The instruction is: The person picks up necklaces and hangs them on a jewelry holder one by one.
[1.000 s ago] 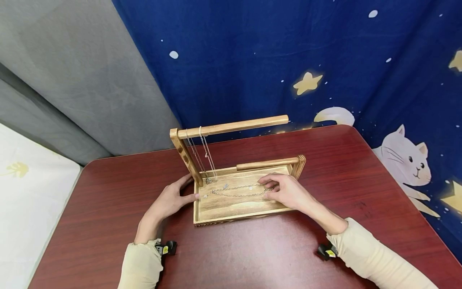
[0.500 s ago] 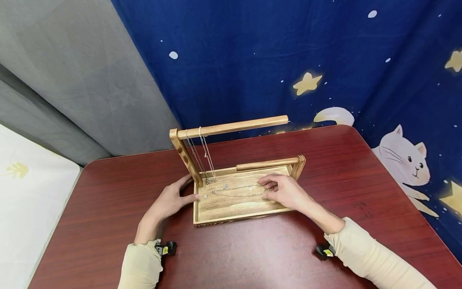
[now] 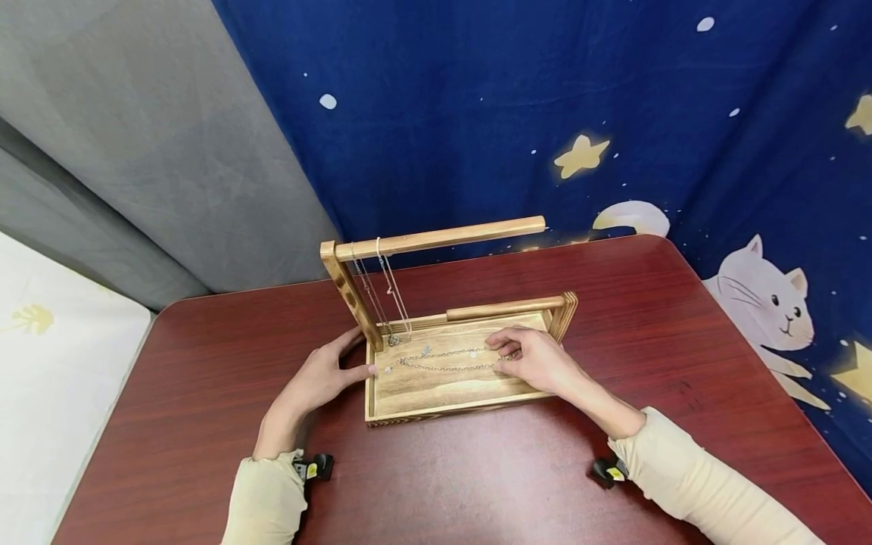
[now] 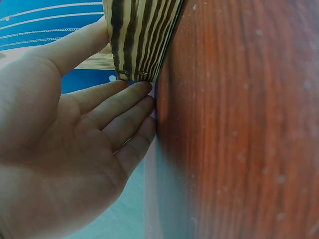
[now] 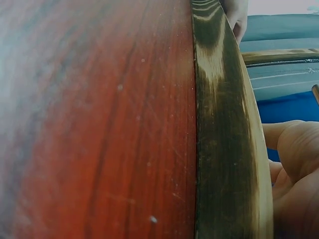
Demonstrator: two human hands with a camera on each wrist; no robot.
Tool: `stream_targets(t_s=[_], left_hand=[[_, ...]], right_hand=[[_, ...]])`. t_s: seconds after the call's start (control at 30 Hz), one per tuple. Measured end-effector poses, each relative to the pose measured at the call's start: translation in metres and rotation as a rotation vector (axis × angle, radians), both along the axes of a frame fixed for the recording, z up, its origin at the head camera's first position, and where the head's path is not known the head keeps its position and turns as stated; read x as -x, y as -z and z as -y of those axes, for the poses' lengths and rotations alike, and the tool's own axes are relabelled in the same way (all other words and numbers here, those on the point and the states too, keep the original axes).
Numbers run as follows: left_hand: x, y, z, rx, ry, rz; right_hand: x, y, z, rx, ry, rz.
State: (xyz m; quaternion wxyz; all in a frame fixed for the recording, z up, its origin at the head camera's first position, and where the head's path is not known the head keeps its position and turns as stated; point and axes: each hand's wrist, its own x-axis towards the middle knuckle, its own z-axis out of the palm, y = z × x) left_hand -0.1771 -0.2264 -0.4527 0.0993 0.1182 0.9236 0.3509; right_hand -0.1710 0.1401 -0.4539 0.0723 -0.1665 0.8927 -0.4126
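Note:
A fine chain necklace [image 3: 450, 369] with small pale charms lies stretched out in a shallow wooden tray [image 3: 463, 409], which is the base of a jewellery stand. My right hand [image 3: 538, 359] holds the chain's right end between thumb and curled fingers, low over the tray floor. At the tray's left end my left hand [image 3: 320, 382] rests against the wall, thumb at the rim and straight fingers behind the post [image 3: 350, 295]. The left wrist view shows those fingertips [image 4: 144, 89] at the striped wood. In the right wrist view the right hand [image 5: 299, 164] is partly hidden by the tray wall.
Two thin necklaces [image 3: 391, 291] hang from the left part of the upper bar [image 3: 443, 240]. A shorter, lower bar [image 3: 507, 309] reaches inward from the right post [image 3: 564, 314]. The stand sits on a dark red table [image 3: 647, 303], with a blue curtain [image 3: 443, 113] behind.
The right wrist and forearm have shifted slightly left, with the fingertips staying at the chain's right end. The left hand and the stand keep their places.

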Motion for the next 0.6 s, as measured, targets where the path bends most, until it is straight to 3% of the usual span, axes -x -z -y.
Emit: stream_targets(t_s=[0.6], left_hand=[[0.0024,-0.0012,-0.0003,0.000,0.001,0.000]], right_hand=[[0.0041,0.0056,-0.0013,-0.003,-0.028,-0.005]])
